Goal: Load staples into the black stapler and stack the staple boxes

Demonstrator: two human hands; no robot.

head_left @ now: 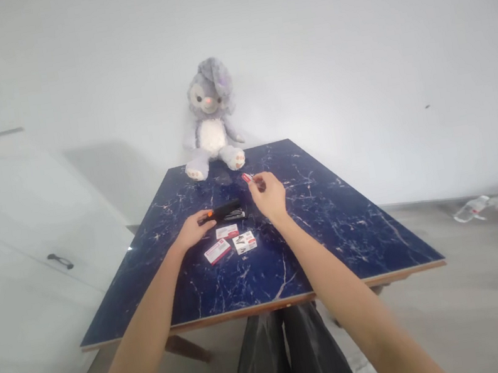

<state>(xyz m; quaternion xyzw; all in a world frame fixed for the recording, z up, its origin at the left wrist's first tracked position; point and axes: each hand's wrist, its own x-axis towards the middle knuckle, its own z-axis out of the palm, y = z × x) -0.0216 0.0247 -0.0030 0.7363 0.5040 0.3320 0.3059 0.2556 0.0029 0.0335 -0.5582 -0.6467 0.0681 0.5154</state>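
My left hand [195, 228] is closed on the rear end of a black stapler [227, 209] with an orange mark, which lies on the blue marbled table [327, 224]. Between the fingers of my right hand [270, 194] is a small red and white box [247, 178], held just beyond the stapler to the right. Nearer to me lie a white and red box [217, 252], another white and red box [227, 232] behind it, and a white box with a dark picture [245, 242]. What the boxes contain is hidden.
A grey plush rabbit [212, 135] sits at the table's far edge against the wall. A white cabinet with a dark handle [60, 261] stands to the left. Clear plastic bottles [472, 209] lie on the floor at right.
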